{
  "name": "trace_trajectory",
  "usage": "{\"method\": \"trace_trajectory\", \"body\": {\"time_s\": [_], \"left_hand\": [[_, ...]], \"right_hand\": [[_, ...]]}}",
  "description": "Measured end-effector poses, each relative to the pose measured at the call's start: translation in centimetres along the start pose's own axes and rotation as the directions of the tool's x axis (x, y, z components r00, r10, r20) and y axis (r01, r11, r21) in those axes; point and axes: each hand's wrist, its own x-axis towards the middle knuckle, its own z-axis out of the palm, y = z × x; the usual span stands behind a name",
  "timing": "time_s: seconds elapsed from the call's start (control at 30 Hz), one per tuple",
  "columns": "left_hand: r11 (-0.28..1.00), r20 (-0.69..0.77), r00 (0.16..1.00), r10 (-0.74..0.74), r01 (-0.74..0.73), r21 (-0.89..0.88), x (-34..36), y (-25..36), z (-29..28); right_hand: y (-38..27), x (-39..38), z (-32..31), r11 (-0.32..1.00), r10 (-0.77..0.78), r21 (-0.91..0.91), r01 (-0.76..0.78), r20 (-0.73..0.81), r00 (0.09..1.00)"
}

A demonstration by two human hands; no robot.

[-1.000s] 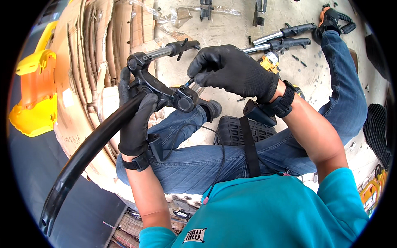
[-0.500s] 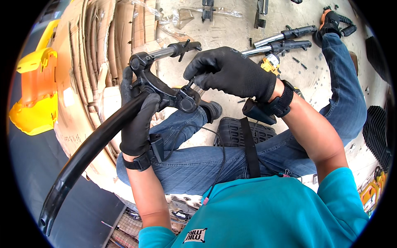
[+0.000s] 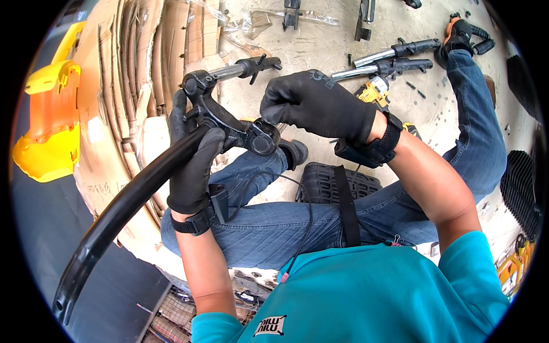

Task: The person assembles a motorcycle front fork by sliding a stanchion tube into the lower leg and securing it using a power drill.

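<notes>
1. Left hand [image 3: 197, 174]: fingers wrapped round black bracket [image 3: 222, 118] by its curved pipe [image 3: 128, 197]. I'd grip firmly, stop twist.
2. Right hand [image 3: 323, 108]: fingers pinched at bracket's near end; can't tell what's inside. Keep pinch square.
3. Yellow drill [image 3: 374, 92], two tubes [image 3: 386, 68] beyond right fingers; cardboard [image 3: 128, 68] left of left fingers. Right fingers block view of bracket end.
</notes>
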Motion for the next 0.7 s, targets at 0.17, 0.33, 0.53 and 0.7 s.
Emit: {"method": "trace_trajectory", "body": {"time_s": [0.17, 0.33, 0.53, 0.7], "left_hand": [[0.997, 0.042, 0.996, -0.074, 0.072, 0.036, 0.2, 0.6, 0.0], [0.998, 0.055, 0.998, -0.01, 0.007, 0.058, 0.6, 0.4, 0.1], [1.0, 0.088, 0.996, 0.0, -0.001, 0.01, 0.8, 0.1, 0.0], [0.996, 0.074, 0.997, 0.023, -0.029, 0.082, 0.5, -0.1, -0.3]], "right_hand": [[-0.3, 0.2, 0.5, 0.963, -0.007, -0.27, 0.007, 0.004, 1.0], [-0.6, -0.1, -0.8, 0.994, 0.07, 0.09, -0.063, -0.083, 0.994], [1.0, 0.1, -0.9, 0.971, -0.225, -0.083, 0.225, 0.006, 0.974], [-0.8, -0.1, -0.2, 0.973, -0.129, -0.186, 0.135, 0.04, 0.991]]}}
